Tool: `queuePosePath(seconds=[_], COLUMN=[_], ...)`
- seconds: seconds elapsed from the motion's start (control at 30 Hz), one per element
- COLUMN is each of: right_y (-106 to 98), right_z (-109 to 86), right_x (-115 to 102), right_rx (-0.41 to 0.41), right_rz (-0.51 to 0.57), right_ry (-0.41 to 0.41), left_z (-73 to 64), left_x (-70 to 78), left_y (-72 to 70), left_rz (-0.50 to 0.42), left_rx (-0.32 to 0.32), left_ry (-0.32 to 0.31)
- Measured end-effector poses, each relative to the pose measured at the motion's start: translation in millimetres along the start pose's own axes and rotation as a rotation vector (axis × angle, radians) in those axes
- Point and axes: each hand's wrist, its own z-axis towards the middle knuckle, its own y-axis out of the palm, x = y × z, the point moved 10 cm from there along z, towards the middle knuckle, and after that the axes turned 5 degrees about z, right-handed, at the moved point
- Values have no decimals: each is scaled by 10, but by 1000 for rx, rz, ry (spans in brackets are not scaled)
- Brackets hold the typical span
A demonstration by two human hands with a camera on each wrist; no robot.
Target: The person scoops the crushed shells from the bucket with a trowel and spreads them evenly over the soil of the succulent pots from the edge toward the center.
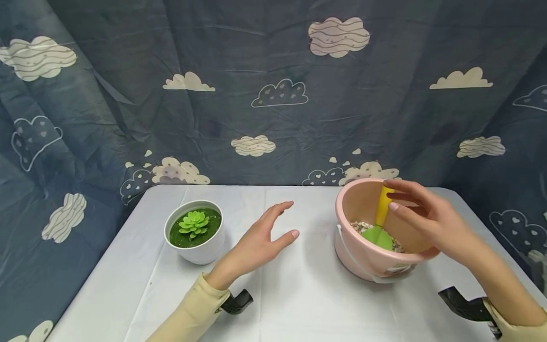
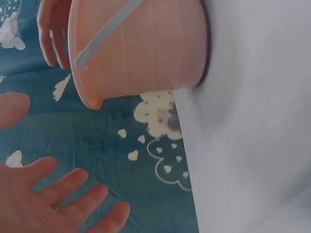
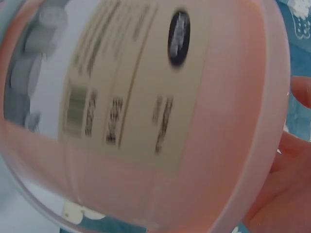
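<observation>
A pink bucket [image 1: 356,259] stands at the right of the table. Inside it, a toy shovel with a yellow handle [image 1: 383,209] and a green blade [image 1: 378,237] leans on a layer of small pebbles [image 1: 361,226]. My right hand [image 1: 431,221] hovers over the bucket's right rim, fingers spread, thumb and fingertips right by the top of the handle. In the right wrist view the bucket's labelled side [image 3: 131,87] hides most of that hand. My left hand [image 1: 256,242] is held over the middle of the table, fingers apart, with nothing in it.
Left of my left hand stands a white pot [image 1: 202,254] with a green succulent [image 1: 193,223]. White cloth covers the table [image 1: 273,304]. Behind hangs a dark blue curtain [image 1: 239,52] printed with clouds. The bucket's pale handle [image 1: 352,259] hangs down its front.
</observation>
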Motion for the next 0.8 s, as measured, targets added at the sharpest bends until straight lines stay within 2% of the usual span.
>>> queuePosePath(seconds=[0.17,0.33,0.47,0.63,0.8], right_y=[-138,-212,-245,-283,-266], right_z=[87,168,230,295,360], right_x=[134,233,277,347,407], right_rx=[-1,-32,-26,-3,-25], right_rz=[-37,-52,-61,-90,-83], right_ry=[38,79,85,97,59], left_z=[111,205,281,400,508], left_x=[34,90,124,150,165], left_y=[104,268,398,527,645], left_rz=[-140,-207,-263,-381,-464], left_rx=[-29,-77,-95,-100,-115], left_ry=[15,15,3,-31,-52])
